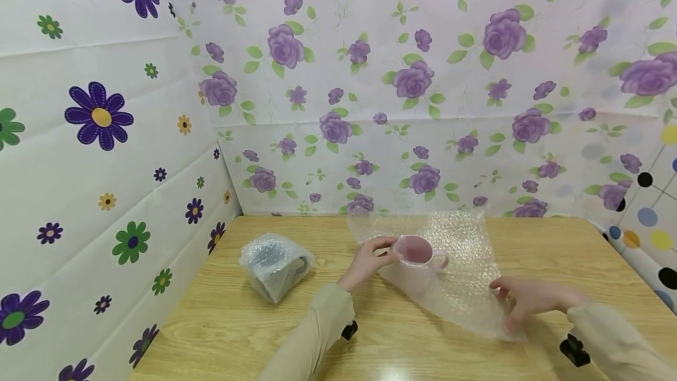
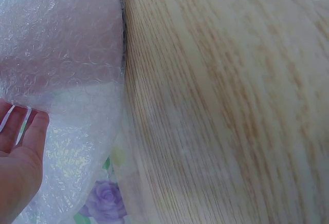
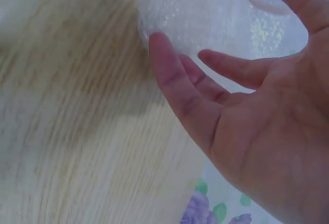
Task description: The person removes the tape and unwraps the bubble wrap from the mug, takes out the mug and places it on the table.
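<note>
- Mug (image 1: 415, 250), pink, one: on the wrap (image 1: 468, 251), mouth up and turned somewhat toward the head camera, handle to the right.
- Wrap, clear bubble sheet, one: spread on the table (image 1: 211, 334), far edge lying over the foot of the cloth (image 1: 328, 75) behind. In the left wrist view, pink shows through it; how it sits about the mug's lower body cannot be told.
- Left hand (image 1: 367, 260): narrow grip, fingers and thumb at the mug's left side.
- Right hand (image 1: 534, 298): fingers half bent and spread, at the wrap's near right corner; nothing seen pinched, contact unclear.
- Parcel (image 1: 275, 263), bubble-wrapped, one: left of the mug, well apart; contents hard to make out.
- Step, as judged: steadying the mug on the sheet, wrapping barely begun.
- Next move, as judged: calls for a pinch on the sheet's right corner and a fold toward the mug, left hand holding it steady.
</note>
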Demonstrator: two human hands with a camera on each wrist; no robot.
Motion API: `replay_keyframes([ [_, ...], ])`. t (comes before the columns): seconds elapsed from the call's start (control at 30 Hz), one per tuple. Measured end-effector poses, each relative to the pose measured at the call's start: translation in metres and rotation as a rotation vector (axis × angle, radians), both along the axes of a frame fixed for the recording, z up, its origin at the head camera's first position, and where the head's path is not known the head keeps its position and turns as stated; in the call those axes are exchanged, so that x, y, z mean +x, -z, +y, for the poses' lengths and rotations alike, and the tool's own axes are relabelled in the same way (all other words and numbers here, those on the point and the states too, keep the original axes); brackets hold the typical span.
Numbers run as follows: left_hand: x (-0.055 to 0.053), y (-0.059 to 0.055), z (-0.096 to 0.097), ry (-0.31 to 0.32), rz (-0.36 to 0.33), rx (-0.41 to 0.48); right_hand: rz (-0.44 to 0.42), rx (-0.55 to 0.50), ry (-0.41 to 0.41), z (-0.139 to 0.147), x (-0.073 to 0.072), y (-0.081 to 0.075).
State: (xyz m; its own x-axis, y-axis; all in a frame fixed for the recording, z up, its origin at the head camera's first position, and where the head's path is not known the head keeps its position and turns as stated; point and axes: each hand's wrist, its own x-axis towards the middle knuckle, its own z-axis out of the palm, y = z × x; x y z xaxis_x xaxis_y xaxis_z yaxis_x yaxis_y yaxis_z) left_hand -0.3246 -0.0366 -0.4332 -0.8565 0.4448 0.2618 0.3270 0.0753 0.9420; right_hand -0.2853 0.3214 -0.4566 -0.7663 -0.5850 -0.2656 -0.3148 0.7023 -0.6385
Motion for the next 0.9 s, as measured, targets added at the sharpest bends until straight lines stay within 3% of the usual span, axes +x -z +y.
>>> replay_keyframes([
  [0.37, 0.002, 0.0, 0.0, -0.012, 0.012, 0.004, 0.06, 0.015, 0.041, -0.016, 0.012, 0.007],
  [0.6, 0.001, 0.001, 0.001, -0.02, 0.026, -0.014, -0.019, -0.015, -0.004, -0.007, 0.006, 0.001],
  [0.77, 0.001, 0.002, 0.002, -0.022, 0.028, -0.004, -0.126, -0.151, -0.023, -0.001, 0.0, -0.01],
  [0.9, 0.001, 0.001, 0.002, -0.025, 0.03, -0.007, -0.13, -0.201, -0.046, -0.002, -0.004, -0.014],
])
